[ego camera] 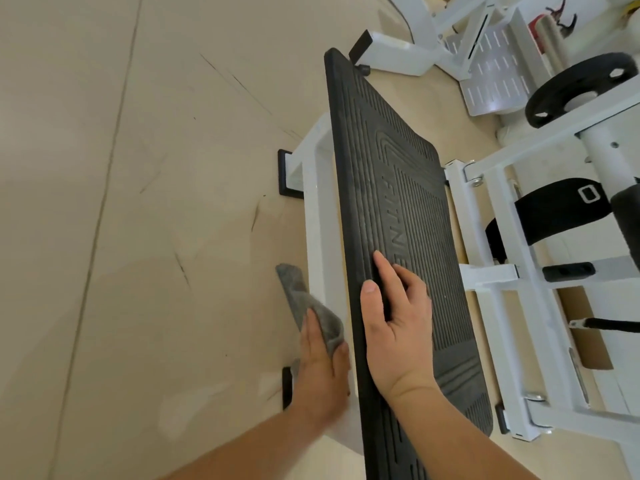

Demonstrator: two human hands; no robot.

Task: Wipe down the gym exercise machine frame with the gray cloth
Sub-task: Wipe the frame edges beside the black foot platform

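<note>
Left hand (322, 355) grips gray cloth (304, 299), pressing it on white frame bar (318, 220) just beside black footplate (398, 202). Right hand (398, 323) clamps footplate edge, thumb on rim. Risk: if footplate's being held up & the grip slips, it prob. drops onto the left hand.

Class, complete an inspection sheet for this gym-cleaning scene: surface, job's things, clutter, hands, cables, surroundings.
Surface: beige floor, scuffed with dark marks.
Job's things: gray cloth against the white frame rail, beside the black footplate.
Clutter: cardboard under the frame, right.
Hands: left hand holds the cloth; right hand grips the footplate's edge.
Cables: black cord with metal end, far right.
Surroundings: weight plate, black strap, second white machine.
</note>
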